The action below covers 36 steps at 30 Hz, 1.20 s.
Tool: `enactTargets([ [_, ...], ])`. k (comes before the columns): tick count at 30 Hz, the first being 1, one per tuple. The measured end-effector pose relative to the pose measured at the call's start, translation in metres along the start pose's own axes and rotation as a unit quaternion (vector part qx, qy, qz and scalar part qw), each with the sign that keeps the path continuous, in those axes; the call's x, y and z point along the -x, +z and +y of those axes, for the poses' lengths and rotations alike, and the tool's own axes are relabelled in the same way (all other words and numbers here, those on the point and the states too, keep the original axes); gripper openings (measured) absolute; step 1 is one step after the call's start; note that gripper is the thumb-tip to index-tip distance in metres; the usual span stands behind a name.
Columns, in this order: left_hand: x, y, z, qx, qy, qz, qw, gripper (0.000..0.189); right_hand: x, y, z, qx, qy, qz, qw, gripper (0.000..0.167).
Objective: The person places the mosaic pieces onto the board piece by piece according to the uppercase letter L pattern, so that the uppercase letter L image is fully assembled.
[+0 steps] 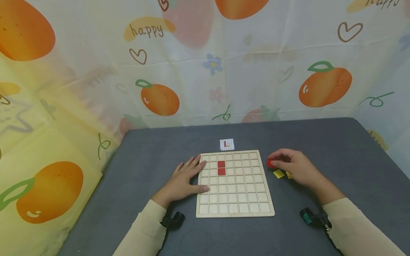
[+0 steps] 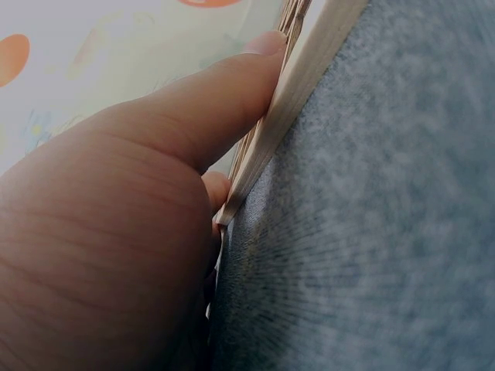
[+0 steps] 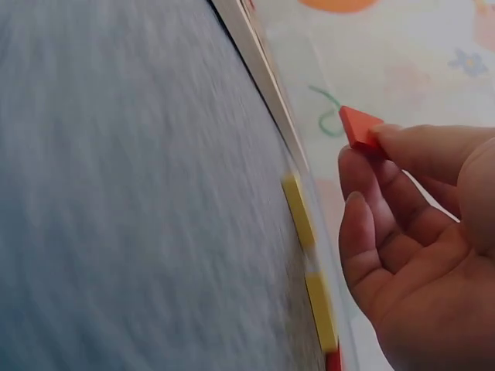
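A pale wooden grid board [image 1: 237,209] lies on the grey table, with two red square tiles [image 1: 221,171] set one above the other in its upper left part. My left hand [image 1: 184,181] rests on the board's left edge, fingers spread; in the left wrist view the thumb [image 2: 224,100] lies over the rim. Right of the board, my right hand [image 1: 298,167] pinches a red tile [image 3: 358,130] between thumb and fingers, above the table. Below that hand lie two yellow tiles [image 3: 298,212], and part of another red tile [image 3: 333,360] shows at the frame's bottom.
A small printed grid card [image 1: 227,144] with coloured squares lies just behind the board. A fruit-patterned cloth [image 1: 198,81] hangs behind the table [image 1: 153,142] and along its sides. Each wrist wears a black camera strap [image 1: 173,221].
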<state>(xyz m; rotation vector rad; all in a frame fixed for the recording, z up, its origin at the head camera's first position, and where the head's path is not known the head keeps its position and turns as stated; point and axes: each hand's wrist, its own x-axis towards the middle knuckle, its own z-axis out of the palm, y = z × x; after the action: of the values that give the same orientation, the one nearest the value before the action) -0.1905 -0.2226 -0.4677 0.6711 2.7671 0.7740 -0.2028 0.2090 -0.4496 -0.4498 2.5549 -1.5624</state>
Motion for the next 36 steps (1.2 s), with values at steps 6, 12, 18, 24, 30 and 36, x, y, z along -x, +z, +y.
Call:
enactTargets([
  [6, 0.0, -0.001, 0.001, -0.001, -0.002, -0.002, 1.0, 0.102, -0.003, 0.02, -0.013, -0.018, -0.006, -0.009, 0.9998, 0.018],
  [12, 0.001, -0.001, 0.001, -0.001, -0.002, 0.0, 1.0, 0.102, -0.007, 0.041, -0.026, -0.043, -0.021, -0.023, 0.9986, 0.015],
  [18, 0.001, -0.002, 0.002, 0.003, 0.0, 0.0, 1.0, 0.102, -0.012, 0.063, -0.034, -0.047, -0.02, -0.042, 0.9978, 0.01],
  [24, 0.001, -0.001, 0.002, 0.003, 0.002, 0.001, 1.0, 0.103, -0.017, 0.084, -0.043, -0.034, -0.034, -0.046, 0.9978, 0.01],
  [30, 0.0, -0.001, 0.001, 0.004, 0.004, 0.006, 1.0, 0.102, -0.022, 0.102, -0.054, -0.037, -0.047, -0.056, 0.9966, 0.006],
  [36, 0.0, 0.0, -0.001, 0.0, 0.005, 0.006, 1.0, 0.102, -0.029, 0.119, -0.057, -0.008, -0.037, -0.067, 0.9971, 0.007],
])
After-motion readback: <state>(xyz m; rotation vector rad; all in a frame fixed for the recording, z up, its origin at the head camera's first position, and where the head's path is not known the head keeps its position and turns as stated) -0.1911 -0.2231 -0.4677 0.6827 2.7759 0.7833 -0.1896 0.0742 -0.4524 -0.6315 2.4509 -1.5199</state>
